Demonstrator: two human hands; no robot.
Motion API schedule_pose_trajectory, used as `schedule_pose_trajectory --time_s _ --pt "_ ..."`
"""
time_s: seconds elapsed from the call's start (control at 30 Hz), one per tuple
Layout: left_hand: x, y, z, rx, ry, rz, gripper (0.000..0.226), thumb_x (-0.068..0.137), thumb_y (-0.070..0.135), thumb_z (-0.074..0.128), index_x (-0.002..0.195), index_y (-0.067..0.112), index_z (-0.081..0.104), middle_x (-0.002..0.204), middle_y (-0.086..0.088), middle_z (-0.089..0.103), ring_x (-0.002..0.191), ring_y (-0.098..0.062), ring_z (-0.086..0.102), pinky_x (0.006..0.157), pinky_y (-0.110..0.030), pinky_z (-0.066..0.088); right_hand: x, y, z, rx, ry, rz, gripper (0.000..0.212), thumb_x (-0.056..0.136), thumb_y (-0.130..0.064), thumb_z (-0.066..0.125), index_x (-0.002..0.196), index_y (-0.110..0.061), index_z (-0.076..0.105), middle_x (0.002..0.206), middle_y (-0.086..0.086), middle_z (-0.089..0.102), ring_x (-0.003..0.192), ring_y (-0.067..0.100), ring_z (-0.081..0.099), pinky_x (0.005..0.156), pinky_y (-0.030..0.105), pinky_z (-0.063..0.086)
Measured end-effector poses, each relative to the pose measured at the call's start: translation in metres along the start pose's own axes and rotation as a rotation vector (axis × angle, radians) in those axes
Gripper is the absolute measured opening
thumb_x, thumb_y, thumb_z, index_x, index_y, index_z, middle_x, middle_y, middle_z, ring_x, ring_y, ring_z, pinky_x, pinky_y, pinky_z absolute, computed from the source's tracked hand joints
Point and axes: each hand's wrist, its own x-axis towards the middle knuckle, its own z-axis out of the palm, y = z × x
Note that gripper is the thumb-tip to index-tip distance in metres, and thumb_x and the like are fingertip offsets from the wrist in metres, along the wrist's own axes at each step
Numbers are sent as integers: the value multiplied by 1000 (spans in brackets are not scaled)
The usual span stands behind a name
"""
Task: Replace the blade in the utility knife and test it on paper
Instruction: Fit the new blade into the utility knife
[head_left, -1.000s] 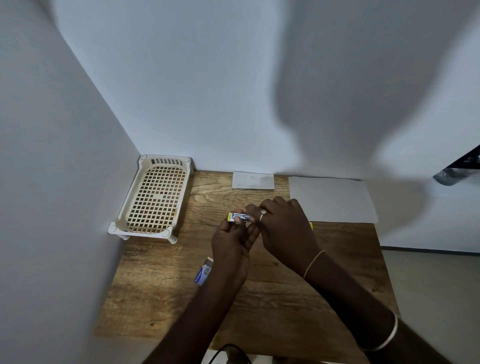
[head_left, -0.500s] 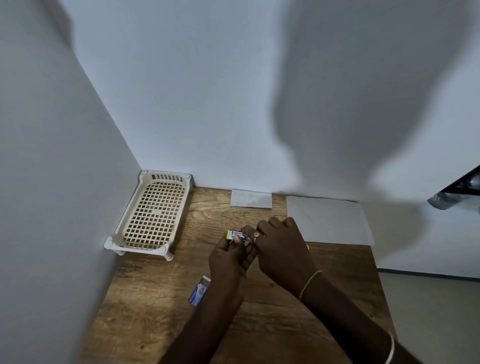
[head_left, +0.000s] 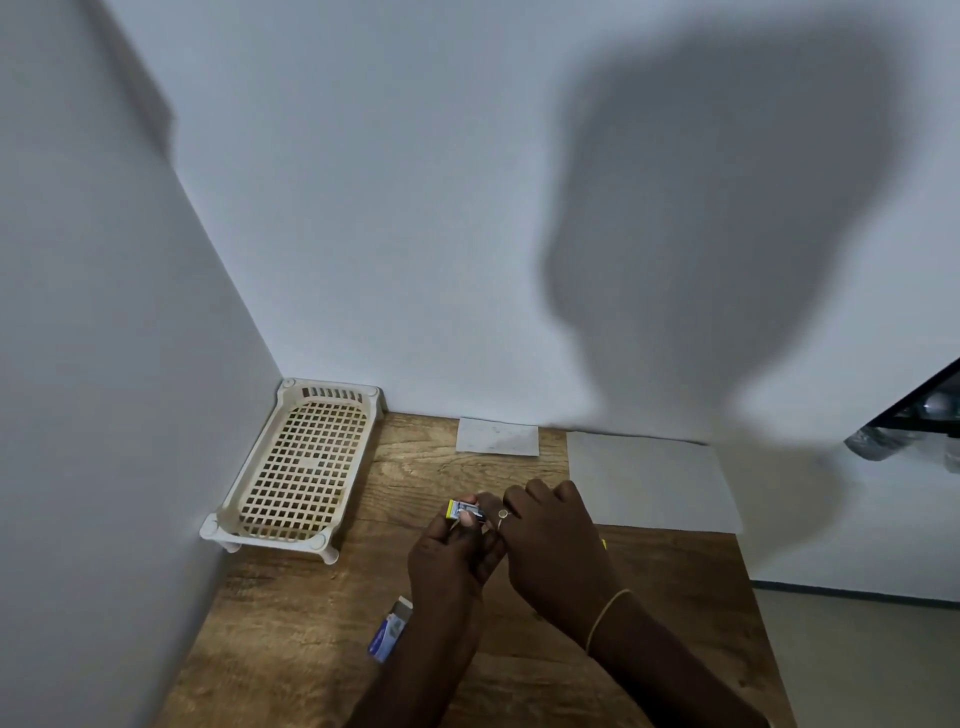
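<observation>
My left hand (head_left: 451, 561) pinches the front end of a yellow utility knife (head_left: 460, 509) above the wooden table (head_left: 291, 639). My right hand (head_left: 553, 545), with a ring on one finger, curls over the rest of the knife and hides most of it; a sliver of yellow shows at its right side. A large white sheet of paper (head_left: 649, 480) lies flat at the back right of the table. A small blue and white blade box (head_left: 389, 631) lies open beside my left forearm.
A cream plastic lattice tray (head_left: 301, 467) stands in the back left corner against the walls. A small white paper slip (head_left: 497, 437) lies by the back wall. White walls close off the left and back; the table's right edge drops to the floor.
The camera has tilted upward, so the table and hands sit lower in view. Both hands keep the same hold on the knife; nothing else on the table has moved.
</observation>
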Motion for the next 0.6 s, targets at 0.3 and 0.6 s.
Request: schedule_pose_trajectory --time_s 0.3,0.6 --pt "-2 1 0 33 0 8 20 102 10 55 113 5 71 95 -11 81 82 -22 78 68 -32 65 -3 2 4 -35 6 -17 55 80 -17 40 132 -17 59 94 0 65 86 26 58 70 41 45" --pt "6 8 -3 -53 -42 33 17 103 8 54 112 -3 63 81 -7 78 79 -24 78 71 -33 65 -12 32 -13 114 -49 188 54 92 -52 60 138 -26 57 112 -4 72 102 21 65 83 42 48"
